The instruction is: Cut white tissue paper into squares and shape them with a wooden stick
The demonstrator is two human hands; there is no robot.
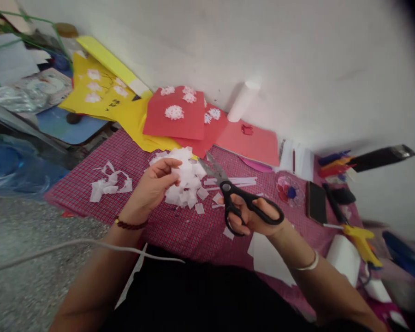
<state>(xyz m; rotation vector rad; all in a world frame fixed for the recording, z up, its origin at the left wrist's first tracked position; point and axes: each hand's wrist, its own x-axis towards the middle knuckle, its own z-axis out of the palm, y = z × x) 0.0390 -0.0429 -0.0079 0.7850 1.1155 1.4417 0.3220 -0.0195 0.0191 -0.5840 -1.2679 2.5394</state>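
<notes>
On the bench, paper pieces are lying heaped by the left hand, its curled fingers' hold unclear, while the right hand is gripping scissors through the loops, presumably for leverage.

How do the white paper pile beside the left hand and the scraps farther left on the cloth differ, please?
The paper pile is larger and heaped up, while the scraps form a small, loose cluster. The paper pile shows mostly small, squarish pieces; the scraps include thin, curling strips. The paper pile lies right by the left hand, the scraps apart from it. Both are white, on the checked cloth.
</notes>
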